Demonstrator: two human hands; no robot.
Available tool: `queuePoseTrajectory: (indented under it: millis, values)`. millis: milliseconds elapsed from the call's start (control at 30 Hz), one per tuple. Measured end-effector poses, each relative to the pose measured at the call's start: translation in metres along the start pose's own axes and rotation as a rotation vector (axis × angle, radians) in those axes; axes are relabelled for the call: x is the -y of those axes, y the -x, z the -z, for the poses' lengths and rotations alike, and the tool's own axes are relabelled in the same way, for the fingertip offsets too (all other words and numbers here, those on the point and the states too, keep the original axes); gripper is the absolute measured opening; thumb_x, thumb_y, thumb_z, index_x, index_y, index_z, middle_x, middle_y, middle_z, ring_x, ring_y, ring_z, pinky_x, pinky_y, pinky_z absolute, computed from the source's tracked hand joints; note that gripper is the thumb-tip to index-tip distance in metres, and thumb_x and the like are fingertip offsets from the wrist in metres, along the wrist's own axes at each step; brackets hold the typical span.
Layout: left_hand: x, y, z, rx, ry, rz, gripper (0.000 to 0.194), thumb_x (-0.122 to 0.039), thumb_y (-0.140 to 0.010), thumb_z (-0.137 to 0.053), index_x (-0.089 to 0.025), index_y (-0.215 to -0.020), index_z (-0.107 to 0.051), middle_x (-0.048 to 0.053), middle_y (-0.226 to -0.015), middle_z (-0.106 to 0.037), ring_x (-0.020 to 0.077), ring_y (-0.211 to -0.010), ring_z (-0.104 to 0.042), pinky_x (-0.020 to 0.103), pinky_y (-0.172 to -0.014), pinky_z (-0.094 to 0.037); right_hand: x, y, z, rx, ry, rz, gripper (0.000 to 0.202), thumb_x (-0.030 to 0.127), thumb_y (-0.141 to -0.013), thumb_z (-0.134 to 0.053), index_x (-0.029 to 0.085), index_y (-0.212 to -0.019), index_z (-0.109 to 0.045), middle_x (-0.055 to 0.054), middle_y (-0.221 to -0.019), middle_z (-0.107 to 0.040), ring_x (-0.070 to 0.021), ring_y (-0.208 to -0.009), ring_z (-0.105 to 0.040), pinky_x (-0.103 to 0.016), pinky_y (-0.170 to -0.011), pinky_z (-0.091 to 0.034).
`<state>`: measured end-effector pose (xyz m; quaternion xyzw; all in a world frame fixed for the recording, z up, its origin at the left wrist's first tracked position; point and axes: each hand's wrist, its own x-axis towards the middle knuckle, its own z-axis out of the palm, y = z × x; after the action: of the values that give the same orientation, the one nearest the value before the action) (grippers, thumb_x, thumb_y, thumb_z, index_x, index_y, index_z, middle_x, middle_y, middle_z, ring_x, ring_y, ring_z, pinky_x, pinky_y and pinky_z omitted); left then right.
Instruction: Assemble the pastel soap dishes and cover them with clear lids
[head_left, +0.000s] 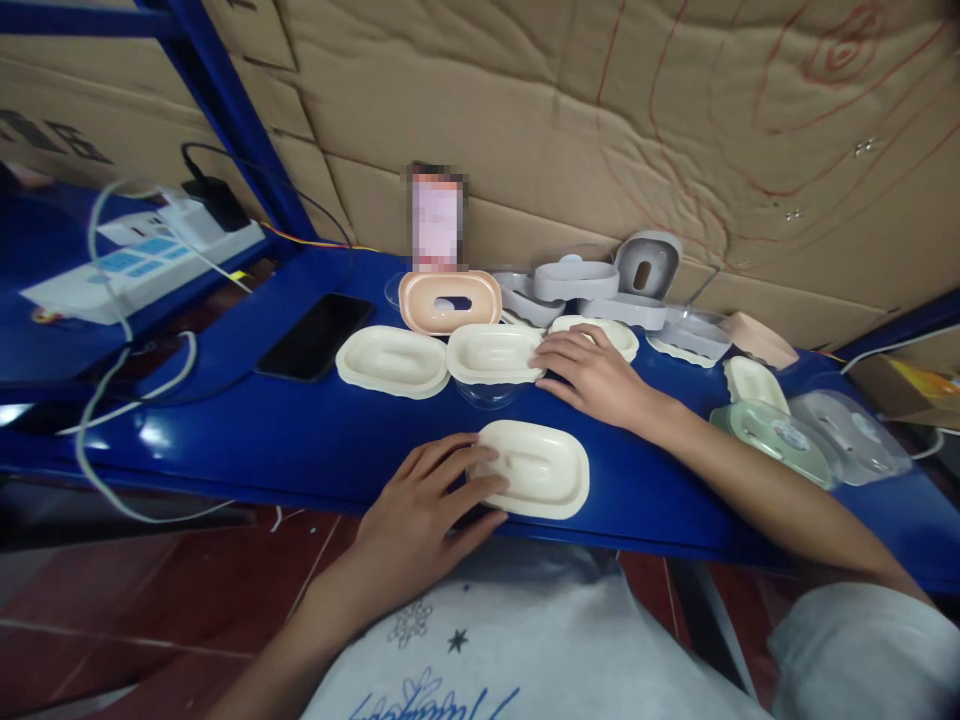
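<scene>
A cream oval dish (547, 470) with a long recess lies near the front edge of the blue table. My left hand (427, 500) closes on its left end, with fingertips on top and the thumb at the near side. Farther back, my right hand (596, 378) grips the right end of a second cream oval dish (491, 352), which sits over a clear plastic piece (484, 396). Left of that dish lies another cream dish (390, 360). Behind my right hand is one more cream dish (622, 340), partly covered by the fingers.
A peach oval piece with a slot (420, 305) and grey oval parts (574, 282) stand along the cardboard wall (525, 120). A black phone (315, 335) lies at left, near a power strip (142, 270) and white cables. Green (772, 435) and clear lids (855, 435) lie at right.
</scene>
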<state>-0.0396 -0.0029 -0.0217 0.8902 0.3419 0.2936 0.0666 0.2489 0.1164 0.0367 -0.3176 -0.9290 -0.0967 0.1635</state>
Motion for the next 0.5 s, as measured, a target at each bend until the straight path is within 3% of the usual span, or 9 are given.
queuePoseTrajectory:
  millis: [67,167,300,400,500]
  values:
    - [0.0,0.001,0.001,-0.013,0.018,0.011,0.018,-0.032,-0.104,-0.066,-0.027,-0.121,-0.068,0.006,-0.131,-0.072,0.0289,-0.133,-0.059,0.046,-0.105,-0.052,0.002,0.005,0.002,-0.044,-0.044,-0.008,0.02,0.032,-0.108,-0.06,0.018,-0.115,-0.074,-0.011,-0.12,-0.078,-0.0285,-0.121,-0.069,-0.05,-0.112,-0.042]
    - [-0.001,0.001,0.001,-0.025,0.028,0.017,0.025,-0.033,-0.103,-0.068,-0.025,-0.127,-0.066,0.007,-0.128,-0.072,0.0287,-0.128,-0.061,0.045,-0.103,-0.051,0.019,0.028,0.019,-0.089,-0.115,-0.041,0.017,0.03,-0.107,-0.062,0.018,-0.116,-0.07,-0.012,-0.12,-0.077,-0.0273,-0.122,-0.069,-0.046,-0.109,-0.045]
    - [-0.001,0.0,0.002,-0.03,0.044,0.01,0.017,-0.031,-0.103,-0.069,-0.025,-0.118,-0.068,0.006,-0.126,-0.072,0.0283,-0.128,-0.06,0.044,-0.104,-0.049,0.035,0.075,0.042,0.021,-0.205,-0.068,0.015,0.023,-0.103,-0.064,0.021,-0.118,-0.066,-0.009,-0.121,-0.075,-0.0241,-0.118,-0.069,-0.043,-0.107,-0.047]
    - [-0.001,-0.001,0.004,-0.018,0.049,0.017,0.015,-0.033,-0.103,-0.068,-0.026,-0.116,-0.069,0.007,-0.128,-0.07,0.0283,-0.126,-0.061,0.044,-0.101,-0.049,0.03,0.103,0.044,0.06,-0.22,-0.095,0.003,0.02,-0.1,-0.062,0.022,-0.099,-0.064,-0.004,-0.102,-0.075,-0.0214,-0.099,-0.071,-0.044,-0.104,-0.046]
    - [-0.003,-0.001,0.004,-0.027,0.042,0.034,0.021,-0.033,-0.104,-0.067,-0.026,-0.123,-0.066,0.008,-0.134,-0.066,0.0274,-0.121,-0.063,0.044,-0.098,-0.051,0.024,0.114,0.038,-0.01,-0.076,-0.142,0.014,0.023,-0.103,-0.06,0.022,-0.089,-0.062,-0.003,-0.087,-0.072,-0.0222,-0.09,-0.07,-0.044,-0.096,-0.046]
